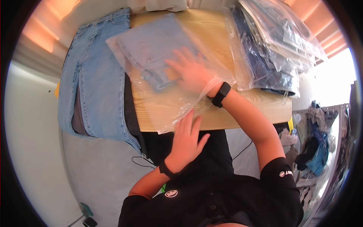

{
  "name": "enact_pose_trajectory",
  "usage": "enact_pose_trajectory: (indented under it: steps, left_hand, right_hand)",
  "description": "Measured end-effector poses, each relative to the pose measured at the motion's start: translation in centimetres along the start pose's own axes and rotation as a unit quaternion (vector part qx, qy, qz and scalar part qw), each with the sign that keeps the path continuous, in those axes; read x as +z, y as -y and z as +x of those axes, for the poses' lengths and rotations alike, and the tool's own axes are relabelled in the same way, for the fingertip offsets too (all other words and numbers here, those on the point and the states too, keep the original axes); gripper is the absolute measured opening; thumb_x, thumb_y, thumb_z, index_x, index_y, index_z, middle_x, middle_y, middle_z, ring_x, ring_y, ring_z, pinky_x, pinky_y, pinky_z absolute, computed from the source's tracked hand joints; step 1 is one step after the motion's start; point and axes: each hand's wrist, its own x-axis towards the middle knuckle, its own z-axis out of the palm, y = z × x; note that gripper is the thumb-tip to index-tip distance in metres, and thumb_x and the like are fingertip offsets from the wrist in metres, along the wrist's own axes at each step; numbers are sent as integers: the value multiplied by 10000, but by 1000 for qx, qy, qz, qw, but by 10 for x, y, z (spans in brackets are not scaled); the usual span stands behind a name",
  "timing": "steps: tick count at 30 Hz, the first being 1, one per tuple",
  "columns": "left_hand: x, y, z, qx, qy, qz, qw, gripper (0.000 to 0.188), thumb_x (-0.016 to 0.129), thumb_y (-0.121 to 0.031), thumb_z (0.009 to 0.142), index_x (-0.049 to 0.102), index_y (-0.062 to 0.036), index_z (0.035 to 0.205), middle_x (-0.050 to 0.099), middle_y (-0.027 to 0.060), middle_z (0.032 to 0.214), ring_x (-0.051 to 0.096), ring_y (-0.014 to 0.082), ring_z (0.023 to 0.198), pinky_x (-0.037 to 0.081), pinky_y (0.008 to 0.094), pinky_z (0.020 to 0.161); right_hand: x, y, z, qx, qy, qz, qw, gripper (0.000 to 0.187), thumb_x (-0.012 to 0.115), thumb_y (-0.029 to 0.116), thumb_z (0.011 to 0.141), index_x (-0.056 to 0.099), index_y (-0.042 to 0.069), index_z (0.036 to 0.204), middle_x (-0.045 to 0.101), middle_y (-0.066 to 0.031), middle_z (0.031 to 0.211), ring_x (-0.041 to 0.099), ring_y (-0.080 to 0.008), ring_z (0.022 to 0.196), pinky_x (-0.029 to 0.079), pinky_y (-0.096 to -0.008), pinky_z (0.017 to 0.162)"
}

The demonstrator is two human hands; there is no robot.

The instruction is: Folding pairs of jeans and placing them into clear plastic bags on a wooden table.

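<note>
A folded pair of light blue jeans (149, 43) lies inside a clear plastic bag (160, 111) on the wooden table. My right hand (191, 73) reaches through the bag's mouth and rests, fingers spread, at the near end of the folded jeans. It looks hazy through the film, and the bag's edge crosses my wrist just ahead of a black watch. At the bag's near edge, my left hand (185, 142) touches the film with its fingers stretched out and its thumb apart. A dark band circles the left wrist.
More light blue jeans (100, 75) lie on the left, hanging over the table's (211, 121) near edge. Bagged folded garments (272, 49) are stacked at the right back. Beyond the table's right side, a rack (321, 140) holds crumpled cloth and plastic. A thin dark cable (141, 160) runs below.
</note>
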Motion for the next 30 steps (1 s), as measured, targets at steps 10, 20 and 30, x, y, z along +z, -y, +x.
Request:
enact_pose_trajectory:
  steps: [10,20,30]
  left_hand:
    - [-12,22,-10,-42,-18,40,998,528,655,-220,798,481,11,1239,388,192,1340,356,373,1247,226,511,1046]
    - [-47,53,12,-54,3,92,994,566,645,-280,818,443,-35,1287,330,248,1372,289,427,1286,225,552,1039]
    - [-74,27,-35,-259,-99,-165,946,516,628,-83,818,396,15,1269,470,153,1276,465,243,1199,440,359,911]
  right_hand:
    - [-28,-3,-77,55,-63,10,996,573,649,206,765,458,108,1295,402,-195,1348,329,-420,1275,281,-546,1036]
    - [-46,28,-153,-125,-15,312,942,474,613,2,713,519,16,1177,533,-188,1181,578,-296,996,504,-369,762]
    - [-59,8,-172,403,-31,578,709,429,591,147,871,454,-18,1242,553,-39,1011,529,-75,677,436,-204,594]
